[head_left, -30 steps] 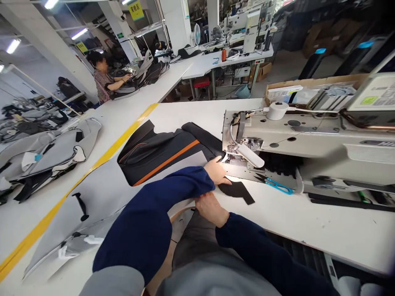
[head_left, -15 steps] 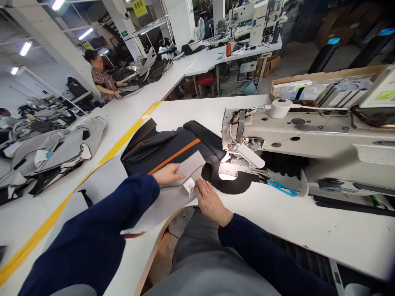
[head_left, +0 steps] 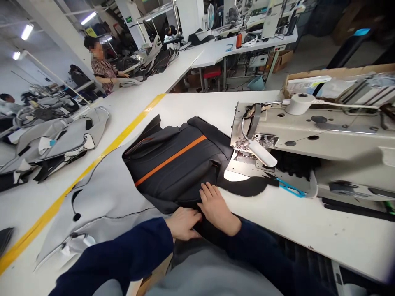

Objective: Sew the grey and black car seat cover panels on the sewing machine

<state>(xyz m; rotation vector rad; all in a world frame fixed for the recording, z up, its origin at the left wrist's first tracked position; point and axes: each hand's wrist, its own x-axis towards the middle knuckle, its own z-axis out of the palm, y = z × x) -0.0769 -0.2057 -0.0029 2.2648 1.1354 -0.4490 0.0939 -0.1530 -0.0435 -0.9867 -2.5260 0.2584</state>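
Note:
A black fabric cover with an orange stripe point(head_left: 173, 164) lies on the white table in front of the sewing machine point(head_left: 308, 139). My left hand point(head_left: 182, 223) grips the cover's near edge at the table's front, fingers curled on the cloth. My right hand point(head_left: 216, 205) rests on the black fabric just to its right, fingers stretched forward and flat. A grey fabric panel point(head_left: 101, 205) spreads out to the left under the black piece. Near the needle area point(head_left: 243, 158) the black cloth runs under the machine head.
Blue-handled scissors point(head_left: 288, 188) lie by the machine base. A yellow line point(head_left: 89, 164) runs across the table. Grey covers are piled at the left point(head_left: 52, 144). A person in a striped shirt point(head_left: 103, 68) works at a far table. A cardboard box point(head_left: 308, 80) stands behind the machine.
The grey panel that lay over the black cover has been drawn off toward the left. Both hands moved to the cover's near edge, and the left hand now grips it.

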